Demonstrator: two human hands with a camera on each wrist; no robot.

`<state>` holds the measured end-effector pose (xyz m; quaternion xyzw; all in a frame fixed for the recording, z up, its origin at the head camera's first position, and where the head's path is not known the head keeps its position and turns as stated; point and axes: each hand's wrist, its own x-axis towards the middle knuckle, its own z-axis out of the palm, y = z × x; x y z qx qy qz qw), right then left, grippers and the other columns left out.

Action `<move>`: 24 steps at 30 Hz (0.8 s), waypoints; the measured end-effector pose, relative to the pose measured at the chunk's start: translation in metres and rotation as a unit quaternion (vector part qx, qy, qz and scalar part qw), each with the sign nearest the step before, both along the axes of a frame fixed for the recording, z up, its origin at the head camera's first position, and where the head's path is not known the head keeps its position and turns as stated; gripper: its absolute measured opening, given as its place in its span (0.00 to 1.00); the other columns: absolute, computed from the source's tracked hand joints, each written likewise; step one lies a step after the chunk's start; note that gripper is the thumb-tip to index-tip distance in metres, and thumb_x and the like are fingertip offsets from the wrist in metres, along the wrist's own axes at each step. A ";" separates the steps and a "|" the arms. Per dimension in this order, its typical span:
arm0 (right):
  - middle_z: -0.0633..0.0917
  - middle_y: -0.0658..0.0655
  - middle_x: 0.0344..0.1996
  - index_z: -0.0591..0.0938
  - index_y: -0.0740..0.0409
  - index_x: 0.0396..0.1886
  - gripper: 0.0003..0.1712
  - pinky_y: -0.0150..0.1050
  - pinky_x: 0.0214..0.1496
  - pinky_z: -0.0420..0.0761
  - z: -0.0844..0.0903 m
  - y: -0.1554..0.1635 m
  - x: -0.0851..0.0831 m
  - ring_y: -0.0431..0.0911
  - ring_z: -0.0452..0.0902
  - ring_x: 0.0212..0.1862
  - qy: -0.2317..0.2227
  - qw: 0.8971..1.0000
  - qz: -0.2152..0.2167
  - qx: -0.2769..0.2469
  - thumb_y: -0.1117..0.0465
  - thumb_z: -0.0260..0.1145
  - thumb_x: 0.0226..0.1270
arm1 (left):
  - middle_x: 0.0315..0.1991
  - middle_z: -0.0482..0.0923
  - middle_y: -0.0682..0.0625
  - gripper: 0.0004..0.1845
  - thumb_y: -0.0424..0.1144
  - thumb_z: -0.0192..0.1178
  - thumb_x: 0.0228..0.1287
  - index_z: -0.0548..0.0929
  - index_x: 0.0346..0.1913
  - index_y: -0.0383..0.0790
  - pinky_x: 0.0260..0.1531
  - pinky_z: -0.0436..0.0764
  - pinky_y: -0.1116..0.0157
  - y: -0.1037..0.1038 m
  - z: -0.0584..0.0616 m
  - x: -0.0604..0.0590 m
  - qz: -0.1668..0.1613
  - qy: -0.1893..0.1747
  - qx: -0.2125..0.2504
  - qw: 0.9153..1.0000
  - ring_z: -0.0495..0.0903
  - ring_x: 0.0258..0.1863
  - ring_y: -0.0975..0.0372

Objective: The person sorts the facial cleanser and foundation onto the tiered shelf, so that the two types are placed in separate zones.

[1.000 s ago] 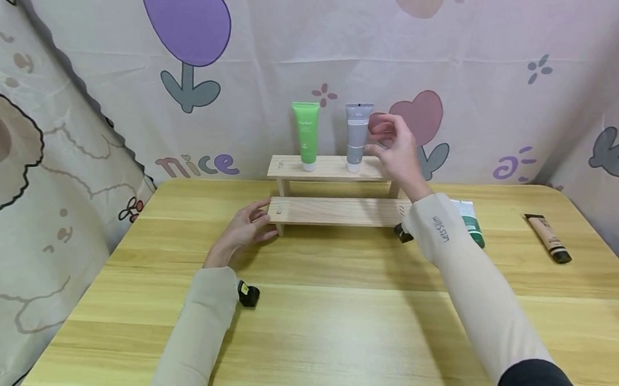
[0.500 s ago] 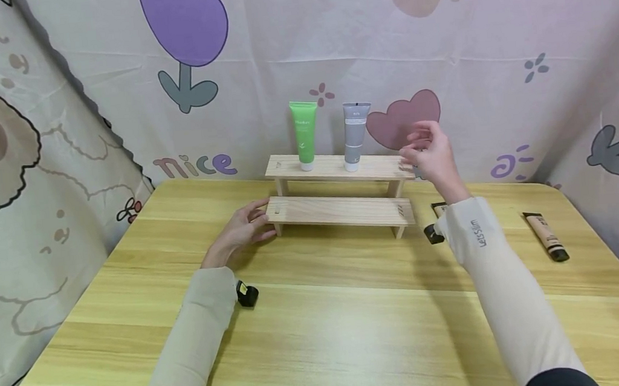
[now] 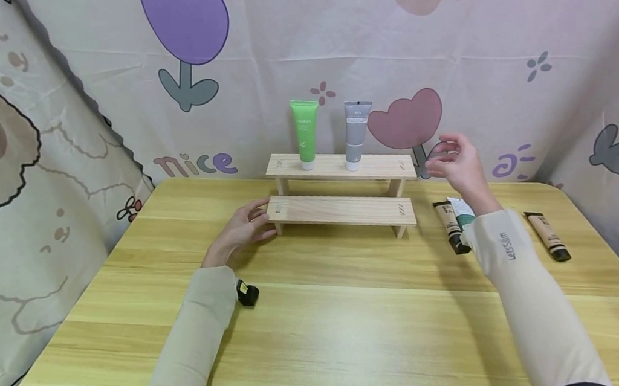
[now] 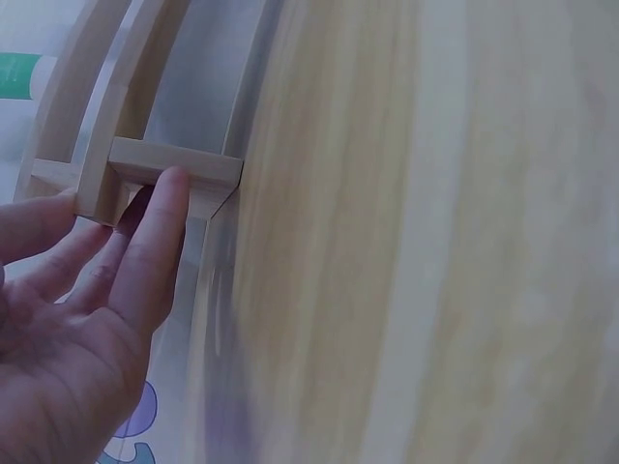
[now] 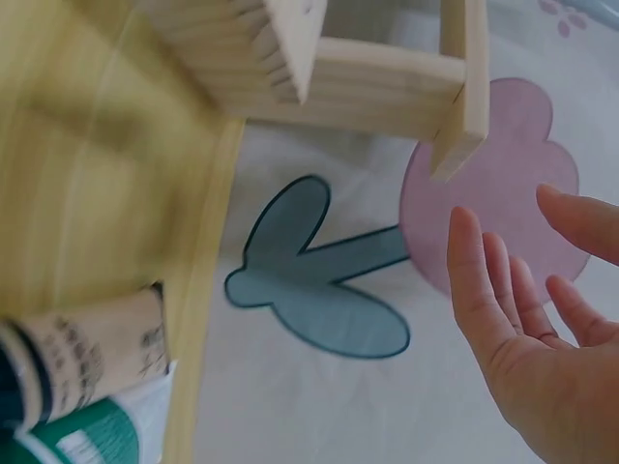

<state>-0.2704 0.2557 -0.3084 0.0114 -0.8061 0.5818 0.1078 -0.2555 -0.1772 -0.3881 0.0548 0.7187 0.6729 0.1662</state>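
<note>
Our right hand hovers, fingers loosely bent and empty;
its fingertips point left, apart from the wooden stand; our left hand pinches the stand's lower left end.

- Soft, bright light is filling the head view, leaving pale glare on the near middle of the counter.
- The right sleeve is casting a broad, blurry-edged shadow along its left; the left sleeve is throwing a narrower one.
- The backdrop is showing a pink cast at upper right.
- Both wrist views are looking dimmer and hazier, the left one bowing the wooden stand, the right one smearing the tan tube's lettering.
</note>
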 end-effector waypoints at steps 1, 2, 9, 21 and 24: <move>0.72 0.50 0.45 0.59 0.70 0.74 0.38 0.29 0.43 0.87 -0.001 0.003 0.001 0.36 0.75 0.42 -0.004 1.000 -0.003 -0.001 0.77 0.63 0.68 | 0.68 0.60 0.27 0.30 0.23 0.40 0.80 0.50 0.80 0.31 0.59 0.82 0.57 0.000 0.000 0.000 0.000 0.001 -0.001 1.000 0.66 0.66 0.37; 0.72 0.50 0.46 0.58 0.70 0.74 0.38 0.28 0.43 0.87 -0.002 0.005 0.002 0.36 0.75 0.42 -0.008 1.000 -0.005 -0.002 0.77 0.63 0.68 | 0.68 0.60 0.27 0.30 0.23 0.40 0.80 0.49 0.80 0.31 0.59 0.82 0.56 0.000 0.001 0.000 0.000 0.002 -0.001 1.000 0.67 0.66 0.37; 0.71 0.53 0.48 0.56 0.70 0.76 0.38 0.28 0.42 0.87 -0.011 0.022 0.012 0.38 0.74 0.44 -0.023 1.000 -0.015 0.004 0.77 0.62 0.70 | 0.67 0.61 0.27 0.30 0.23 0.40 0.80 0.50 0.80 0.31 0.59 0.81 0.56 0.002 0.000 -0.001 -0.002 0.001 -0.002 1.000 0.67 0.66 0.38; 0.72 0.57 0.51 0.55 0.71 0.76 0.39 0.32 0.45 0.88 -0.028 0.048 0.026 0.35 0.74 0.42 -0.042 0.998 -0.029 0.044 0.74 0.62 0.72 | 0.68 0.59 0.27 0.30 0.23 0.39 0.80 0.49 0.80 0.32 0.61 0.80 0.55 0.002 0.002 0.000 -0.001 -0.003 0.004 1.000 0.66 0.66 0.38; 0.71 0.59 0.52 0.55 0.71 0.76 0.39 0.31 0.44 0.87 -0.032 0.052 0.028 0.34 0.74 0.42 -0.048 0.997 -0.030 0.053 0.74 0.62 0.72 | 0.68 0.60 0.27 0.30 0.23 0.39 0.80 0.50 0.80 0.32 0.60 0.81 0.56 0.001 0.002 0.001 0.004 -0.005 0.004 1.000 0.67 0.66 0.38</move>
